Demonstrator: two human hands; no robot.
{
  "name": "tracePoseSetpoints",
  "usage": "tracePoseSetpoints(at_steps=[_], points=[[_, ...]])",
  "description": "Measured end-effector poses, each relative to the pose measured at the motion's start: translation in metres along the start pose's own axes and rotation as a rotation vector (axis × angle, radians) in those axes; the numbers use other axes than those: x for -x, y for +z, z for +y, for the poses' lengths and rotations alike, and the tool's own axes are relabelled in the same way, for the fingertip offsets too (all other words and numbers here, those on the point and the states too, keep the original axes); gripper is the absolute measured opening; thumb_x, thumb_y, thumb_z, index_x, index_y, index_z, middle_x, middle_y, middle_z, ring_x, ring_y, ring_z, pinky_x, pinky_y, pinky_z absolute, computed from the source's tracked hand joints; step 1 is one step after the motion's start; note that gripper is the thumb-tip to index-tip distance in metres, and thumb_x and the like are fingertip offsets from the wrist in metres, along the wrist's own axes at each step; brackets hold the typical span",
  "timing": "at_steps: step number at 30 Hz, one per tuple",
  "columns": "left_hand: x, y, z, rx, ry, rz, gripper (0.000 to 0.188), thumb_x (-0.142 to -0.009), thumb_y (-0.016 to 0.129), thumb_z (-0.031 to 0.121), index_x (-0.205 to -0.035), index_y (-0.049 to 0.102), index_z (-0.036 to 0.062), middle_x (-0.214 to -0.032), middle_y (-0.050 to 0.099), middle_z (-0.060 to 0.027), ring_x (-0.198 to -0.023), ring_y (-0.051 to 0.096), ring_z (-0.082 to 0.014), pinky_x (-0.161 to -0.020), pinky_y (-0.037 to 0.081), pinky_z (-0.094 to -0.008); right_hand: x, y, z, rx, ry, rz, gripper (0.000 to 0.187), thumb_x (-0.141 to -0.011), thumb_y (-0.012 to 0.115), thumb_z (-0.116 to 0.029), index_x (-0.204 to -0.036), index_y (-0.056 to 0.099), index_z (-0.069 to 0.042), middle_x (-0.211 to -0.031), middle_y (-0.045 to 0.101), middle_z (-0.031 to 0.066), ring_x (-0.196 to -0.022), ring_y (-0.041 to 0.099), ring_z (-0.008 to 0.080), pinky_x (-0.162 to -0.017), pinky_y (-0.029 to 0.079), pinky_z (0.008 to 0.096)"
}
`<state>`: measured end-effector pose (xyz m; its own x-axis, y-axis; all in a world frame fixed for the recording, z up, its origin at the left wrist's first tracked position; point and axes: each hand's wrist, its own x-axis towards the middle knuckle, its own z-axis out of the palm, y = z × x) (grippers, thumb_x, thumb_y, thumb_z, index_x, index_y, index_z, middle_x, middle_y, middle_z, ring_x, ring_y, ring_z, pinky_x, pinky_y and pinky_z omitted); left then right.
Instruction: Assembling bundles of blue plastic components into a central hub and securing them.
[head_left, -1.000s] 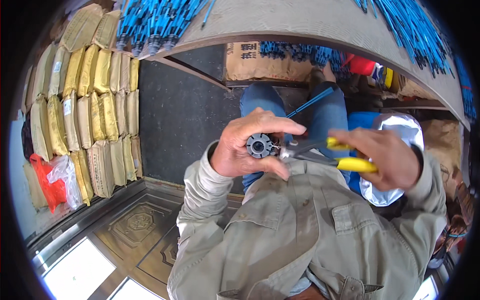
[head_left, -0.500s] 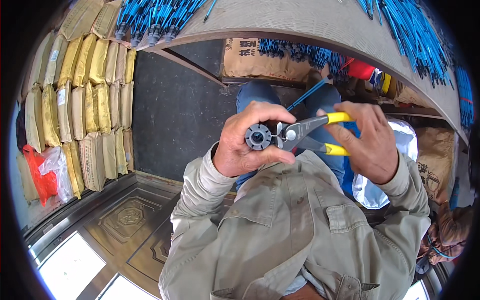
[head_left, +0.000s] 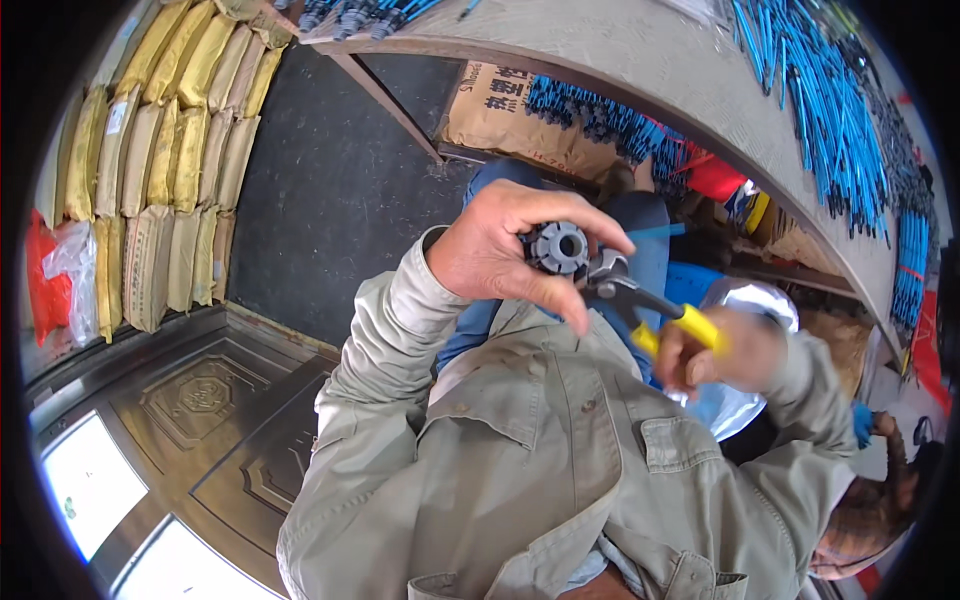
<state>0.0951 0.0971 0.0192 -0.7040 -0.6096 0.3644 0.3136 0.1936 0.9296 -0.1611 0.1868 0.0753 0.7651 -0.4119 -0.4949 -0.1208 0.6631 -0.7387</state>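
My left hand (head_left: 495,245) is closed around a grey, round, slotted plastic fitting (head_left: 556,248) with a hole in its middle. Its thumb and forefinger reach past the fitting toward the nippers. A blue rod (head_left: 658,231) shows beyond the fingers, over my leg; whether it joins the fitting is hidden. My right hand (head_left: 735,350), blurred, grips the nippers (head_left: 635,297) by their yellow handles. Their dark metal head lies just right of the fitting, close to my left fingertips. Whether the jaws touch anything is unclear.
A bench (head_left: 560,35) curves across the top, bearing piles of blue rods (head_left: 825,110) with dark ends. Beneath it are a brown sack (head_left: 500,110) and more rods. Stacked sacks (head_left: 150,150) line the left. A silvery-lined container (head_left: 740,400) stands beside my right leg. Another person (head_left: 870,510) is at lower right.
The nippers' head has dropped lower and the handles now slant down to the right with my right hand. The fitting has tilted and shifted right. The whole view has also turned.
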Motion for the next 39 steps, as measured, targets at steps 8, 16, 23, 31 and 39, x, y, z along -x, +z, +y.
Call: tracePoseSetpoints(at_steps=[8, 16, 23, 31, 39], points=[[-0.005, -0.018, -0.007, 0.278, -0.047, -0.180, 0.061, -0.044, 0.088, 0.017, -0.100, 0.068, 0.0020, -0.075, 0.066, -0.0037, -0.066, 0.054, -0.0124, -0.063, 0.044, -0.0237, -0.083, 0.029, 0.075, -0.683, -0.503, -0.496, 0.036, -0.093, 0.052, -0.037, -0.086, 0.055, -0.002, -0.073, 0.055, 0.0126, -0.058, 0.054, 0.0184, -0.053, 0.046, 0.0266], [-0.004, -0.014, -0.009, 0.288, -0.092, 0.001, 0.074, -0.042, 0.088, 0.029, -0.106, 0.065, -0.0003, -0.073, 0.066, -0.0064, -0.061, 0.055, -0.0130, -0.060, 0.045, -0.0226, -0.098, 0.044, 0.081, -0.758, -0.647, -0.350, 0.038, -0.093, 0.050, -0.040, -0.077, 0.052, -0.006, -0.068, 0.053, 0.0140, -0.048, 0.049, 0.0166, -0.041, 0.042, 0.0260], [0.011, -0.003, -0.005, 0.155, 0.152, 0.284, 0.101, -0.043, 0.086, 0.045, -0.122, 0.051, -0.0062, -0.073, 0.065, -0.0120, -0.059, 0.058, -0.0158, -0.059, 0.047, -0.0241, -0.081, 0.013, 0.051, -0.086, -1.311, 0.920, 0.030, -0.095, 0.048, -0.034, -0.078, 0.052, -0.009, -0.063, 0.054, 0.0099, -0.049, 0.049, 0.0129, -0.041, 0.041, 0.0238], [0.030, 0.021, -0.007, 0.039, 0.403, 0.344, 0.112, -0.045, 0.085, 0.050, -0.128, 0.039, -0.0096, -0.077, 0.064, -0.0135, -0.064, 0.060, -0.0186, -0.061, 0.049, -0.0265, -0.124, -0.033, 0.095, 0.004, -0.864, 1.430, 0.021, -0.090, 0.053, -0.019, -0.094, 0.065, -0.001, -0.075, 0.059, 0.0055, -0.055, 0.048, 0.0095, -0.052, 0.038, 0.0204], [0.053, 0.051, -0.010, -0.826, 0.265, 0.542, 0.114, -0.051, 0.090, 0.036, -0.137, 0.026, -0.0032, -0.113, 0.049, -0.0138, -0.090, 0.057, -0.0214, -0.077, 0.048, -0.0308, -0.173, 0.036, 0.063, 0.055, -1.068, 1.012, 0.013, -0.088, 0.056, -0.008, -0.089, 0.067, -0.001, -0.085, 0.056, 0.0070, -0.071, 0.049, 0.0144, -0.065, 0.041, 0.0243]])
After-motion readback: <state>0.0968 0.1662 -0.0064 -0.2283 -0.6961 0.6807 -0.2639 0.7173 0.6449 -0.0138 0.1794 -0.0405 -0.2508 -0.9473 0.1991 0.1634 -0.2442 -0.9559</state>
